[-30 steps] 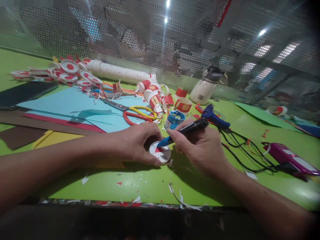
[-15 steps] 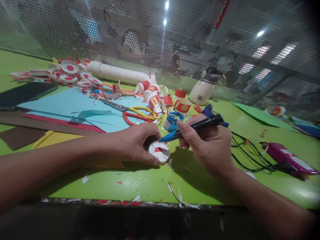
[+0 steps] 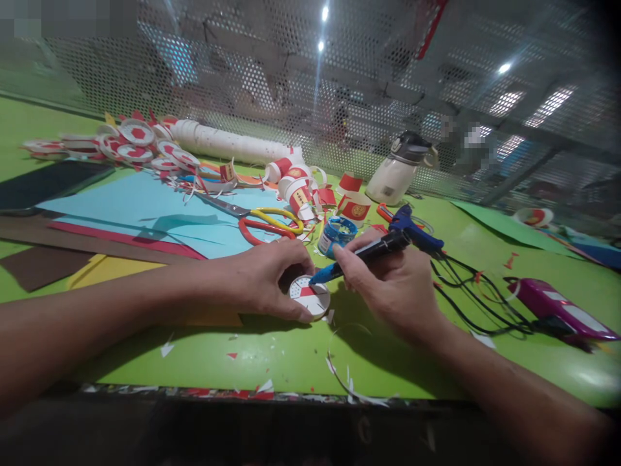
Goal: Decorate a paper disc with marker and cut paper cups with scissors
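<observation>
Between the thumb and fingers of my left hand (image 3: 264,278) is a small round white paper disc (image 3: 315,303), with a red shape in its middle, dark lines and small dots on one part. My right hand (image 3: 392,278) grips a black marker with a blue front end (image 3: 383,246), its tip at the upper part of the disc. Just beyond the marker stands an open blue paint jar (image 3: 338,234). A blue hot glue gun (image 3: 417,230) lies past my right hand, partly covered by it.
Scissors with red and yellow handles (image 3: 272,223) lie on light blue paper (image 3: 145,207). Cut paper cups (image 3: 295,188), a white bottle (image 3: 395,171) and stacked white cups (image 3: 233,141) stand behind. At right are black cords (image 3: 466,298) and a magenta device (image 3: 557,307). Paper scraps litter the green table (image 3: 291,362).
My right hand has moved slightly left and tilted the marker lower, its tip shifting a little down on the disc. More of the glue gun shows. The left hand stays around the disc.
</observation>
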`<state>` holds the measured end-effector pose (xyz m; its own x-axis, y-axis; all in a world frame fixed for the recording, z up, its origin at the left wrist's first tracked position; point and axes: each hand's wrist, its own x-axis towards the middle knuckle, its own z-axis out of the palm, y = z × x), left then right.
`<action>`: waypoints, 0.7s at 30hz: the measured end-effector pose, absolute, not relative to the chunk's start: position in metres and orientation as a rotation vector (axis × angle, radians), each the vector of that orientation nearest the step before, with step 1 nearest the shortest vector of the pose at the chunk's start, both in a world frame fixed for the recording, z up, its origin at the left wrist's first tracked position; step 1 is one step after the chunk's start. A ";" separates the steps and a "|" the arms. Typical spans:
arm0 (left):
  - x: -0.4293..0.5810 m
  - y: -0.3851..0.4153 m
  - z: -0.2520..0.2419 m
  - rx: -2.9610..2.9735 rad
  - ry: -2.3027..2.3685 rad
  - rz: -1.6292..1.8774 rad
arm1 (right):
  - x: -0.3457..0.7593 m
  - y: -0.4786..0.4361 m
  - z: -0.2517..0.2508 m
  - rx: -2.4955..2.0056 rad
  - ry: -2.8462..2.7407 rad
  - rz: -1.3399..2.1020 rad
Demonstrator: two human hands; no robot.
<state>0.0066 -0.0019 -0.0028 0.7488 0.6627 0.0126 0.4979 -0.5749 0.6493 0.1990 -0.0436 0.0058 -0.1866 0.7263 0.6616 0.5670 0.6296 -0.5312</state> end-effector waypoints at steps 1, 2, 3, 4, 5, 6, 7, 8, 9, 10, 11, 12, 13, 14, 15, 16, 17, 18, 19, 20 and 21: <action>0.007 -0.002 -0.002 2.307 0.867 0.337 | 0.199 -0.043 0.006 -1.029 -1.873 0.207; 0.007 -0.002 -0.002 2.306 0.868 0.334 | 0.199 -0.043 0.006 -1.026 -1.876 0.209; 0.007 -0.002 -0.002 2.302 0.870 0.332 | 0.199 -0.044 0.005 -1.026 -1.878 0.210; 0.007 -0.003 -0.001 2.298 0.873 0.331 | 0.199 -0.044 0.005 -1.028 -1.880 0.211; 0.007 -0.003 -0.001 2.295 0.876 0.330 | 0.199 -0.044 0.005 -1.029 -1.881 0.209; 0.007 -0.003 -0.001 2.294 0.878 0.329 | 0.199 -0.044 0.005 -1.031 -1.879 0.205; 0.007 -0.003 -0.001 2.294 0.880 0.326 | 0.199 -0.044 0.004 -1.034 -1.876 0.201; 0.007 -0.003 -0.001 2.293 0.880 0.327 | 0.199 -0.044 0.004 -1.035 -1.875 0.197; 0.007 -0.004 -0.001 2.290 0.883 0.328 | 0.199 -0.044 0.004 -1.034 -1.875 0.196; 0.008 -0.004 -0.001 2.284 0.889 0.327 | 0.199 -0.044 0.003 -1.032 -1.877 0.199; 0.008 -0.005 0.000 2.278 0.893 0.328 | 0.200 -0.044 0.003 -1.035 -1.881 0.208; 0.008 -0.005 0.000 2.273 0.898 0.331 | 0.200 -0.043 0.002 -1.040 -1.882 0.221; 0.008 -0.005 0.000 2.272 0.903 0.329 | 0.200 -0.043 0.002 -1.046 -1.878 0.236; 0.008 -0.006 0.001 2.273 0.907 0.327 | 0.200 -0.042 0.001 -1.053 -1.872 0.250; 0.008 -0.006 0.001 2.277 0.907 0.325 | 0.200 -0.042 0.001 -1.060 -1.866 0.264; 0.008 -0.006 0.001 2.282 0.905 0.324 | 0.200 -0.042 0.001 -1.063 -1.862 0.279; 0.008 -0.005 0.001 2.287 0.907 0.326 | 0.199 -0.042 0.002 -1.062 -1.860 0.294; 0.008 -0.005 0.001 2.290 0.913 0.328 | 0.199 -0.043 0.002 -1.059 -1.865 0.310; 0.008 -0.005 0.000 2.291 0.919 0.332 | 0.198 -0.044 0.003 -1.055 -1.882 0.326; 0.008 -0.005 0.000 2.290 0.919 0.336 | 0.198 -0.045 0.005 -1.047 -1.903 0.340; 0.008 -0.004 -0.001 2.287 0.914 0.339 | 0.197 -0.046 0.007 -1.039 -1.930 0.353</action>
